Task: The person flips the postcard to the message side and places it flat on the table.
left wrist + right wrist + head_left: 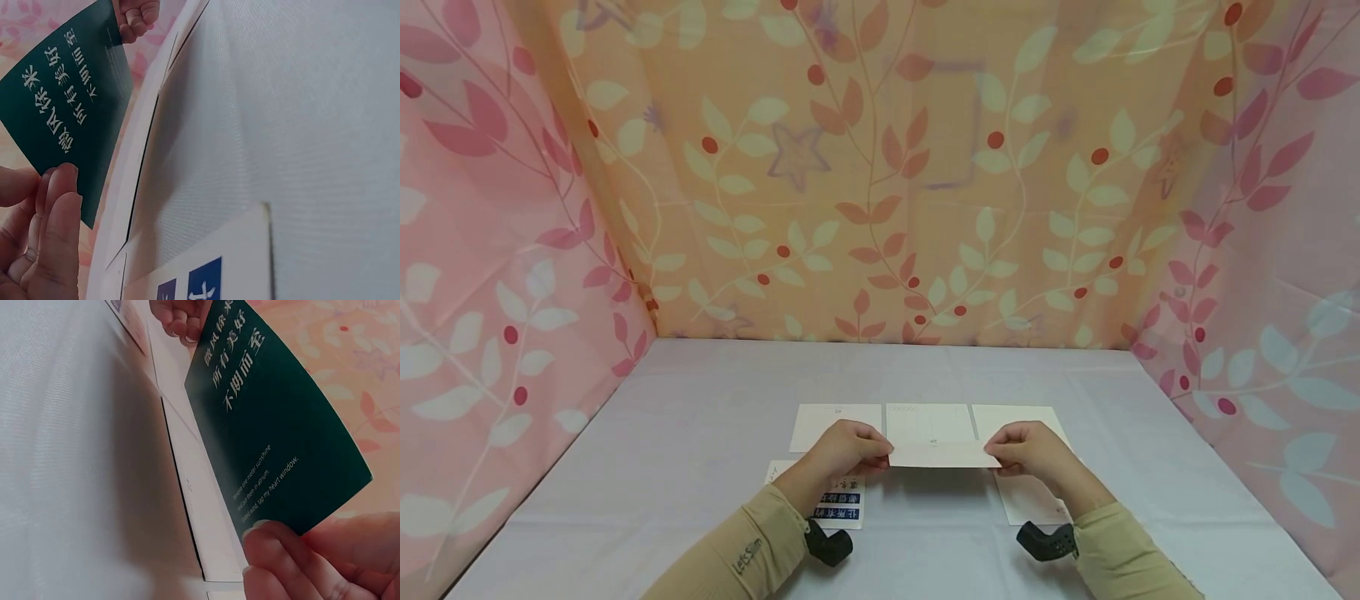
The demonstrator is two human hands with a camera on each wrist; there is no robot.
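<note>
A postcard point(943, 456) is held above the table between both hands. The left hand point(848, 448) pinches its left end, and the right hand point(1032, 454) pinches its right end. Its upper face looks plain white in the head view. From the wrist views the other face shows dark green with white Chinese characters; small English lines also appear on the green card point(281, 419) in the right wrist view. Beneath the left hand lies a card with blue text blocks point(839, 510). Under the right hand lies a pale card point(1033, 502), partly covered by that hand.
Behind the hands, a row of pale cards lies on the white tablecloth point(715, 417): a left card point(831, 423), a middle card point(927, 422) and a right card point(1018, 417). Patterned curtains point(880, 208) enclose the back and both sides.
</note>
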